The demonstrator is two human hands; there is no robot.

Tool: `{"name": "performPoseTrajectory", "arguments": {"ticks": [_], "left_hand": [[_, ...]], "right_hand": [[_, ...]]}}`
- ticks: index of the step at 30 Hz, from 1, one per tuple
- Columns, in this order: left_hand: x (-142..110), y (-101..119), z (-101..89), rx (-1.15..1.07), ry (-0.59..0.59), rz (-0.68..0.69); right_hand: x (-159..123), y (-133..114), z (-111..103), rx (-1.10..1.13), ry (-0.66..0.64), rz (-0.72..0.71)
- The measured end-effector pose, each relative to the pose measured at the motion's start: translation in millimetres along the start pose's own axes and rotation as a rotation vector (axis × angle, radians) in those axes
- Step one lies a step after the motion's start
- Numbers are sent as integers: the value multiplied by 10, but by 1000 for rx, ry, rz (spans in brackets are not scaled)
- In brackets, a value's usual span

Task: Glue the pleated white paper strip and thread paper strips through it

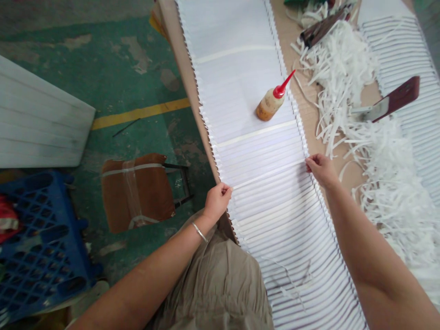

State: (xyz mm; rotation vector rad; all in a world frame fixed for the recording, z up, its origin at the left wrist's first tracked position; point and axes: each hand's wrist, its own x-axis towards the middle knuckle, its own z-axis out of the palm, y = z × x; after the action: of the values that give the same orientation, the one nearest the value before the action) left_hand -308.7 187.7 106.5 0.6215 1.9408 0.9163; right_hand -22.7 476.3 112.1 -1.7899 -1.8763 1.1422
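A long white ribbed sheet point(240, 96) with notched edges runs down the table in front of me. Across it lies a thin white strip point(268, 175), pulled straight between my hands. My left hand point(218, 200) pinches the strip's left end at the sheet's left edge. At the right edge, my right hand point(321, 168) pinches the other end. A small bottle point(270, 106) with a red pointed nozzle and amber liquid stands on the sheet, beyond my hands.
A heap of white strips point(347, 59) covers the table's right side, with a dark-handled tool point(395, 100) on it. Another ribbed sheet point(405, 50) lies farther right. On the floor to the left are a brown padded stool point(139, 192) and a blue plastic pallet point(44, 238).
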Motion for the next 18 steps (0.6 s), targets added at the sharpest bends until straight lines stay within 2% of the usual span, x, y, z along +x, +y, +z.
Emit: {"name": "performPoseTrajectory", "arguments": {"ticks": [8,18], "left_hand": [[40,7,18,83,43,9],[31,60,29,221,63,5]], "right_hand": [[83,128,105,-121,45,-4],[45,-17,162,-289,103,-43]]}}
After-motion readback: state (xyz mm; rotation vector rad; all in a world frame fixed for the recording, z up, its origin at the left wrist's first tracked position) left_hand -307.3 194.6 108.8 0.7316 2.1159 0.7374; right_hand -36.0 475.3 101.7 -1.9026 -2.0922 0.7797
